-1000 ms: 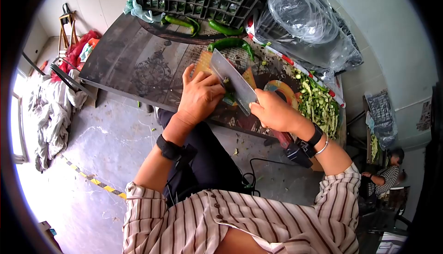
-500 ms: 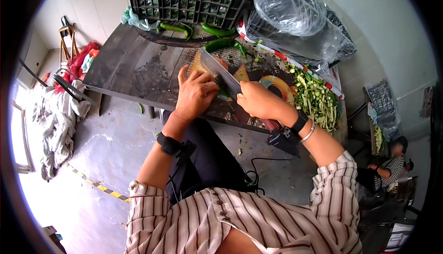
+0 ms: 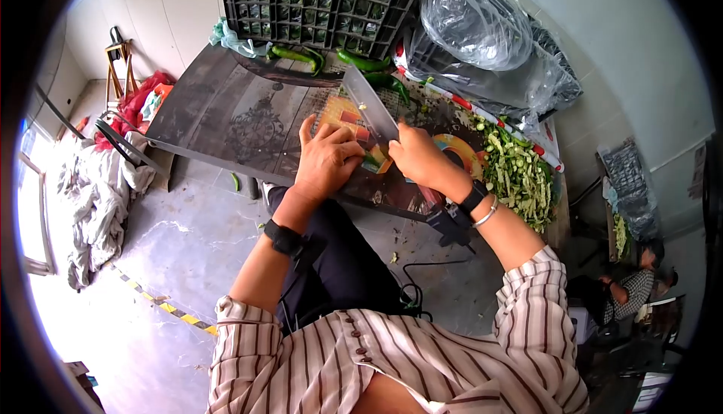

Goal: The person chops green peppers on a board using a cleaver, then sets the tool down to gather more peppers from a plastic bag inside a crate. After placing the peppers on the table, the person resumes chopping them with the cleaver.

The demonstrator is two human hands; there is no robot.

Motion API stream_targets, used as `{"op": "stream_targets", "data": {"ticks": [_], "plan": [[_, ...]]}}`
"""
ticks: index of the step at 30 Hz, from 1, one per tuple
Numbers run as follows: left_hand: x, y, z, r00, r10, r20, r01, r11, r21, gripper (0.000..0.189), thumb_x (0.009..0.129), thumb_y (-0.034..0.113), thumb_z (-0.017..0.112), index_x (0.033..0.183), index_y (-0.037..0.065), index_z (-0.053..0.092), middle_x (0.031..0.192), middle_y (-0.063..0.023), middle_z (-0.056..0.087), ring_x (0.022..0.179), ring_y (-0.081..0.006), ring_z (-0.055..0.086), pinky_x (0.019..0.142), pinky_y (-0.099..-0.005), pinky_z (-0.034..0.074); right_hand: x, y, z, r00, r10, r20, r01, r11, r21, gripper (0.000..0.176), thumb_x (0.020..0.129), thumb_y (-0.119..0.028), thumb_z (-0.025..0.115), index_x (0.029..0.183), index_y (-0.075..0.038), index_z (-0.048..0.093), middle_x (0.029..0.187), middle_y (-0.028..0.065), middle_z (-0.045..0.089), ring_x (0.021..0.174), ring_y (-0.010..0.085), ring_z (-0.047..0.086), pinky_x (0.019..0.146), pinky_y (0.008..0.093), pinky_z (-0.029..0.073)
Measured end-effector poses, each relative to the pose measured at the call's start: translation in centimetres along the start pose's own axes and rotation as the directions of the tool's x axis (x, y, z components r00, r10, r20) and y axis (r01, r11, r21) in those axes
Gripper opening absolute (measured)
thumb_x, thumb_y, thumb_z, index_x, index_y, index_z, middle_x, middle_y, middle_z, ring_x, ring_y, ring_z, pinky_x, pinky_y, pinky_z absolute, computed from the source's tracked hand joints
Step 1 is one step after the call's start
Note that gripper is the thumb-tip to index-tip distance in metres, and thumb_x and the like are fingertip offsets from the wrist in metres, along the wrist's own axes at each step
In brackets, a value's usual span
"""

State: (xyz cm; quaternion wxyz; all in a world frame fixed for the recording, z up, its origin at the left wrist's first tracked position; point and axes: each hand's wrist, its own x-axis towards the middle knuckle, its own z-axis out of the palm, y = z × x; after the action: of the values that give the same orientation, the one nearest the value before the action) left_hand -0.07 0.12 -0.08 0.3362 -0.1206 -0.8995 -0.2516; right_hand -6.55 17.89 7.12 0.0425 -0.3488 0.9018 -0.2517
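Note:
My right hand (image 3: 423, 156) is wrapped around the handle of a cleaver (image 3: 370, 103), its broad blade pointing away from me and a small pale bit stuck to it. Left of the blade, my left hand (image 3: 329, 156) is closed over the table, its fingers curled down. A green pepper (image 3: 370, 161) shows in part by those fingertips; the rest is hidden. Whole green peppers lie beyond: one at the left (image 3: 295, 54), one in the middle (image 3: 363, 61) and one partly behind the blade (image 3: 389, 84). Sliced green peppers (image 3: 520, 177) form a heap to the right.
A black plastic crate (image 3: 320, 7) holding green peppers stands at the table's (image 3: 218, 105) far edge. Clear plastic bags (image 3: 478, 26) sit at the back right behind a red-and-white strip (image 3: 482, 113). Crumpled cloth (image 3: 105, 207) lies on the floor left; a person (image 3: 629, 290) sits far right.
The cleaver has lifted a little and moved away from my left fingertips, showing more of its side. My left hand stays in nearly the same place. The whole view has shifted slightly.

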Motion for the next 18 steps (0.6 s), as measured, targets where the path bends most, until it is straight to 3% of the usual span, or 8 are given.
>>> {"op": "stream_targets", "data": {"ticks": [2, 6, 14, 16, 17, 18], "plan": [[0.2, -0.1, -0.1, 1.0, -0.007, 0.002, 0.007, 1.0, 0.001, 0.003, 0.071, 0.017, 0.069, 0.073, 0.019, 0.068, 0.086, 0.0068, 0.058, 0.095, -0.0143, 0.054, 0.107, -0.0528, 0.021, -0.6, -0.2, -0.9, 0.996, 0.088, 0.022, -0.089, 0.995, 0.052, 0.028, 0.085, -0.014, 0.05, 0.088, 0.013, 0.051, 0.077, 0.0337, 0.058, 0.079, 0.0484, 0.058, 0.07, 0.0494, 0.047], [0.0, 0.0, 0.0, 1.0, 0.01, -0.008, -0.01, 1.0, -0.001, 0.004, 0.071, 0.016, 0.069, 0.073, 0.018, 0.067, 0.085, 0.0063, 0.058, 0.094, -0.0148, 0.054, 0.107, -0.053, 0.021, -2.1, -2.0, -2.1, 0.984, 0.092, 0.152, -0.099, 0.994, 0.038, 0.028, 0.086, -0.017, 0.05, 0.086, 0.011, 0.05, 0.078, 0.0337, 0.058, 0.079, 0.0481, 0.058, 0.07, 0.0493, 0.047], [0.0, 0.0, -0.2, 0.998, -0.014, 0.057, 0.014, 1.0, -0.001, 0.007, 0.07, 0.018, 0.071, 0.076, 0.019, 0.068, 0.085, 0.0056, 0.057, 0.097, -0.0147, 0.053, 0.107, -0.0529, 0.019, -2.2, -1.6, -1.4, 0.973, 0.1, 0.208, -0.111, 0.993, 0.042, 0.027, 0.086, -0.017, 0.051, 0.083, 0.01, 0.049, 0.077, 0.033, 0.057, 0.079, 0.0481, 0.057, 0.069, 0.0494, 0.046], [0.1, -0.1, -0.2, 0.998, -0.014, 0.062, 0.014, 1.0, -0.002, 0.006, 0.07, 0.018, 0.071, 0.076, 0.019, 0.068, 0.085, 0.0057, 0.057, 0.097, -0.0149, 0.053, 0.107, -0.0529, 0.019, -1.9, -1.4, -1.5, 0.971, 0.059, 0.233, -0.078, 0.994, 0.074, 0.025, 0.088, -0.015, 0.051, 0.079, 0.007, 0.044, 0.058, 0.0204, 0.055, 0.049, 0.0278, 0.06, 0.05, 0.0383, 0.046], [0.1, -0.1, -0.2, 0.998, -0.014, 0.064, 0.014, 1.0, 0.0, 0.006, 0.07, 0.018, 0.071, 0.076, 0.019, 0.068, 0.085, 0.0057, 0.057, 0.097, -0.0149, 0.053, 0.107, -0.0529, 0.019, -1.7, -1.3, -1.3, 0.969, 0.06, 0.238, -0.08, 0.994, 0.075, 0.025, 0.088, -0.015, 0.051, 0.079, 0.007, 0.044, 0.058, 0.0204, 0.055, 0.049, 0.0278, 0.06, 0.05, 0.0383, 0.046], [0.1, -0.1, -0.2, 0.998, -0.016, 0.067, 0.016, 1.0, 0.002, 0.006, 0.071, 0.018, 0.07, 0.076, 0.019, 0.068, 0.085, 0.0058, 0.057, 0.097, -0.0148, 0.053, 0.107, -0.053, 0.019, -1.6, -1.2, -1.1, 0.978, -0.007, 0.21, 0.005, 1.0, 0.009, 0.025, 0.088, -0.015, 0.051, 0.08, 0.008, 0.044, 0.062, 0.024, 0.055, 0.056, 0.0342, 0.059, 0.054, 0.0411, 0.046]]}}
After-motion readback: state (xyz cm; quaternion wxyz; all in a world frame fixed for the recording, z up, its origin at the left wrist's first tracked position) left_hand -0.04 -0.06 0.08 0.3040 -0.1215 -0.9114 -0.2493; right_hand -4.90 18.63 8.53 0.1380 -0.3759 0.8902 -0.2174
